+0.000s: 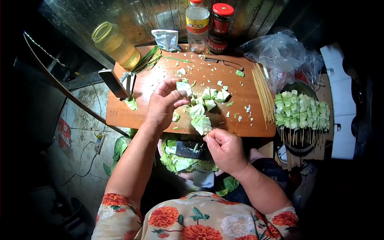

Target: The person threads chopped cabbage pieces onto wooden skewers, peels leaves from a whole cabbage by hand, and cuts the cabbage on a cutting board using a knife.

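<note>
My left hand (161,105) pinches a pale cabbage piece (184,87) between thumb and fingers, over the wooden board. Lower and to the right, my right hand (226,151) grips the near end of a cabbage skewer (199,118) threaded with several leaf pieces; its stick is mostly hidden. The held piece is just beyond the skewer's far end; I cannot tell whether they touch. Behind the skewer, cut cabbage chunks (216,95) lie on the board (156,82). Bare bamboo sticks (262,96) lie bunched along its right edge.
Loaded cabbage skewers (302,110) rest across a dark pan at right. A yellow-lidded jar (120,50), clear bottle (197,32), red-lidded jar (221,26) and peeler (224,63) line the back. A phone (113,84) stands left. Cabbage leaves (176,162) and a dark blade sit below the near edge.
</note>
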### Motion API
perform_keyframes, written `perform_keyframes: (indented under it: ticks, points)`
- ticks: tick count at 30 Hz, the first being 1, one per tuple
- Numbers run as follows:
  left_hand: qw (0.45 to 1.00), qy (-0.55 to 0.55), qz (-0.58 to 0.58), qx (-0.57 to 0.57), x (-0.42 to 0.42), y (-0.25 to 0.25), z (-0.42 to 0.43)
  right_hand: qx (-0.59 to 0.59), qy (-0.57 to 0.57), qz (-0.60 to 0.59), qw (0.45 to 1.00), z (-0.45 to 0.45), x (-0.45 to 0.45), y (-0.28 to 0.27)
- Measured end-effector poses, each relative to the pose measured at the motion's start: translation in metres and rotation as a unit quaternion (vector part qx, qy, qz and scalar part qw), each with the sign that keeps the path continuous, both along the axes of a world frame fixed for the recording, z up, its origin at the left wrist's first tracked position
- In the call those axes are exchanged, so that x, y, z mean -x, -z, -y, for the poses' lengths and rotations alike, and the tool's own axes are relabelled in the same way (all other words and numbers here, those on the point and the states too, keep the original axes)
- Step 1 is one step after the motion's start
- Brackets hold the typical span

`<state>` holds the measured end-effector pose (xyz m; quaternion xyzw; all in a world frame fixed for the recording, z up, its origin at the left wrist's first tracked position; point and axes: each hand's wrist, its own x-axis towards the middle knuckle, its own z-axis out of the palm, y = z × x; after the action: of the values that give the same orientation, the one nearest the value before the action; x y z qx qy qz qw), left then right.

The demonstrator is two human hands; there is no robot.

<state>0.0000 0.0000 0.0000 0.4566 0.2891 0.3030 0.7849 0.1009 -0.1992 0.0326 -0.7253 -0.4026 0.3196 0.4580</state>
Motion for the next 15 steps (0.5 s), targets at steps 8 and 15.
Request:
perform_keyframes:
  ticks: [8, 15]
  points:
    - [0.995, -0.011, -0.062, 0.076, -0.012, -0.008, 0.032, -0.012, 0.026, -0.052, 0.998, 0.001, -0.004, 0.002]
    - [0.996, -0.012, -0.068, 0.056, -0.013, -0.010, 0.040, 0.008, 0.026, -0.020, 0.999, 0.001, -0.004, 0.007]
